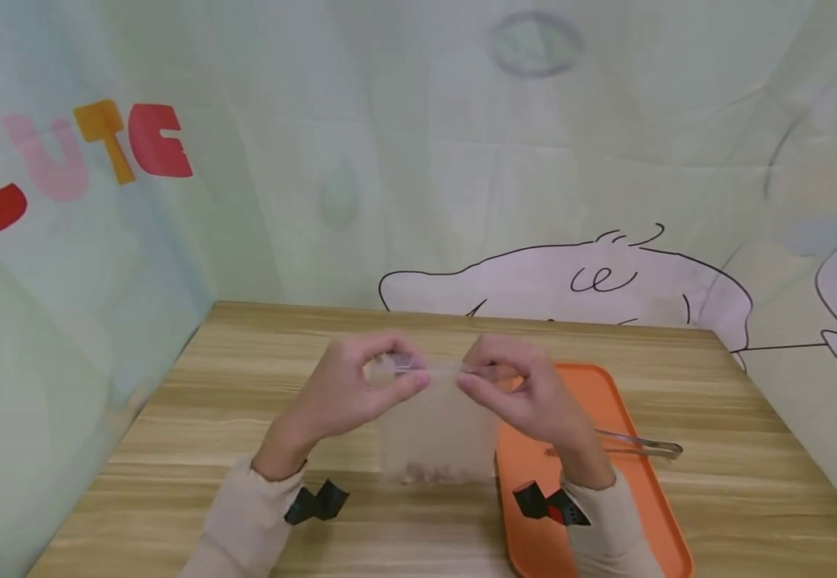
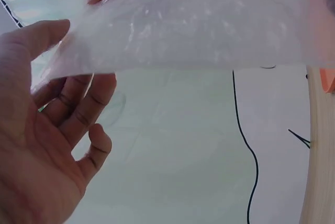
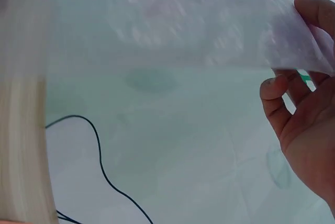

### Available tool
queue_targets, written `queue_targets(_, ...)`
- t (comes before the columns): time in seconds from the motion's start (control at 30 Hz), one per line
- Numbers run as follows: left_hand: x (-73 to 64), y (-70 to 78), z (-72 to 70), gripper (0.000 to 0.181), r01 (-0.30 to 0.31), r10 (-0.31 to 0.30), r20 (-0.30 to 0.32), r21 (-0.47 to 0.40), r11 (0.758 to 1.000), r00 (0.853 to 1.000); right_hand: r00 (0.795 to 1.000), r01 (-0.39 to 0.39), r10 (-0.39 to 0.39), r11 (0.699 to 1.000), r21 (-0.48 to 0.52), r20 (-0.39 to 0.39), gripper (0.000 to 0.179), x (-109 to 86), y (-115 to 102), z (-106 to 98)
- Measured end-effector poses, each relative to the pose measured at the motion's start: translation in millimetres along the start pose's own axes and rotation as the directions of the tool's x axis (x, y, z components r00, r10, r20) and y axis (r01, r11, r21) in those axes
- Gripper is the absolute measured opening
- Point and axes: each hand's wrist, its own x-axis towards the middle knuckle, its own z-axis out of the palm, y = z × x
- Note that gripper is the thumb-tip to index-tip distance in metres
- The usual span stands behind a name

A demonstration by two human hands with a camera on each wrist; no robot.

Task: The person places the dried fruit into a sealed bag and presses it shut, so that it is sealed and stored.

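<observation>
A translucent plastic bag (image 1: 438, 433) hangs upright between my two hands, with small dark reddish pieces (image 1: 432, 472) gathered along its bottom. My left hand (image 1: 360, 381) pinches the bag's top edge at the left between thumb and fingers. On the other side, my right hand (image 1: 522, 389) pinches the same top edge a short way off. Both wrist views show the cloudy plastic of the bag (image 2: 183, 30) stretched from the fingers. What the pieces are is too blurred to tell.
To the right lies an orange tray (image 1: 606, 401), partly behind my right forearm. Metal tongs (image 1: 642, 441) rest across it, their end past its right rim. The wooden table (image 1: 245, 353) meets a printed cloth backdrop (image 1: 302, 160) at the back and left.
</observation>
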Motion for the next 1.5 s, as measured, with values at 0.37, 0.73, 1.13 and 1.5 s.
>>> queue_targets(0.37, 4.2, -2.8, 7.8, 0.015, -0.112, 0.112, 0.007, 0.014, 0.994, 0.994, 0.998, 0.015, 0.001, 0.973, -0.232, 0.069, 0.016, 0.9, -12.6, -6.9)
queue_targets(0.73, 2.6, -3.8, 6.7, 0.015, -0.069, 0.070, -0.031, 0.053, 0.996, 0.997, 0.999, 0.023, -0.013, 0.968, -0.248, 0.040, 0.016, 0.3, -14.7, -4.3)
queue_targets(1.13, 5.6, -5.4, 10.7, 0.017, -0.131, 0.131, -0.007, 0.034, 0.991, 0.991, 0.991, 0.131, -0.122, 0.922, -0.365, 0.049, 0.010, 4.4, -12.4, 0.6)
queue_targets(1.5, 3.9, -5.2, 8.5, 0.018, -0.155, 0.157, -0.013, 0.072, 0.985, 0.988, 0.995, 0.076, -0.044, 0.905, -0.419, 0.084, 0.006, 3.2, -17.7, -2.4)
